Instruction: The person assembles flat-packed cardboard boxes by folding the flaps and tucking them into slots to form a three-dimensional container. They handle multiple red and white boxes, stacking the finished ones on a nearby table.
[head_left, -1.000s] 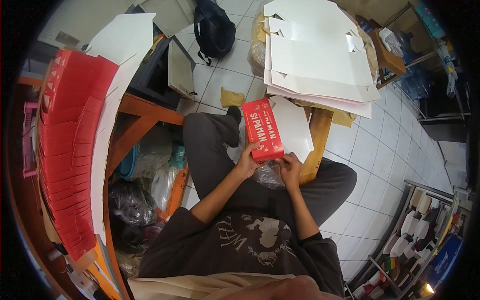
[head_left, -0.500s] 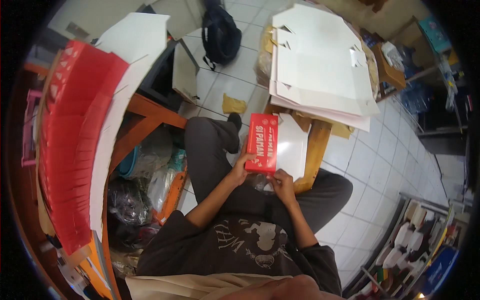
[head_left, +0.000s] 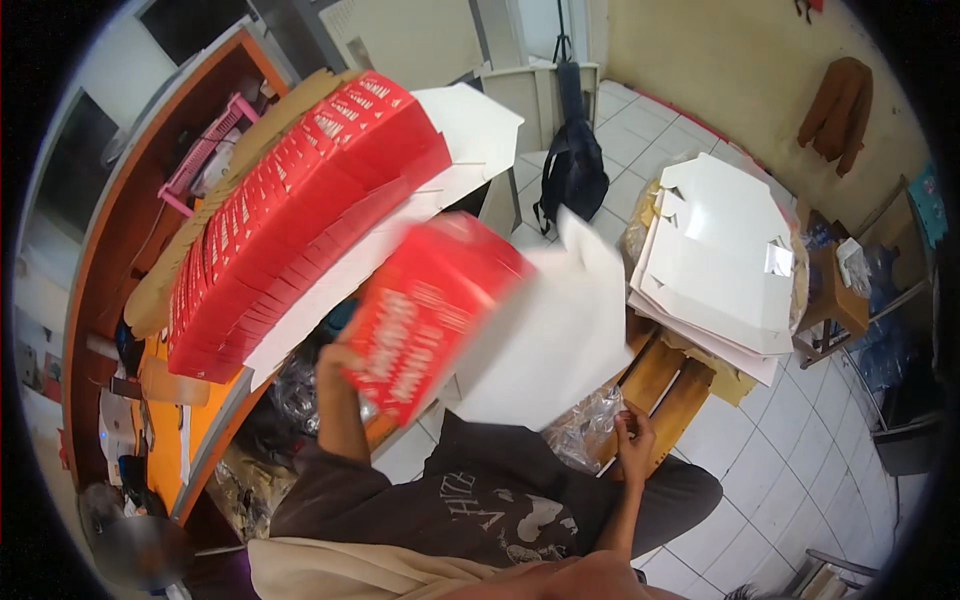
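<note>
Left hand (head_left: 340, 360) raised, clasping the lower-left corner of a red and white carton blank (head_left: 470, 320). The blank is lifted off the lap and hangs in the air, in front of the near edge of the orange wooden table (head_left: 120, 230). Its long axis runs from lower left to upper right; the red printed face tilts toward the camera's left, the plain white inner flap spreads to the right. Motion blur softens its outline, so the fold lines cannot be read and the blank may be partly folded.

Material: thin, stiff card, glossy red outside, matte white inside.

Right hand (head_left: 632, 440) low, by the knee, fingers curled in loosely; it seems to hold nothing, resting just beside a crumpled clear plastic bag (head_left: 585, 432). The blank hides most of the left hand's fingers.

On the table, a fanned stack of red carton blanks (head_left: 290, 210) leans across its near edge, overlapping like shingles, on white sheets. Right of the person, a pile of white flat cartons (head_left: 725, 260) lies on a low wooden bench (head_left: 672, 385); the pile covers most of it. A black backpack (head_left: 572, 175) sits on the white tiled floor (head_left: 800, 470). The table's far end is cut off by the picture's dark rim.
</note>
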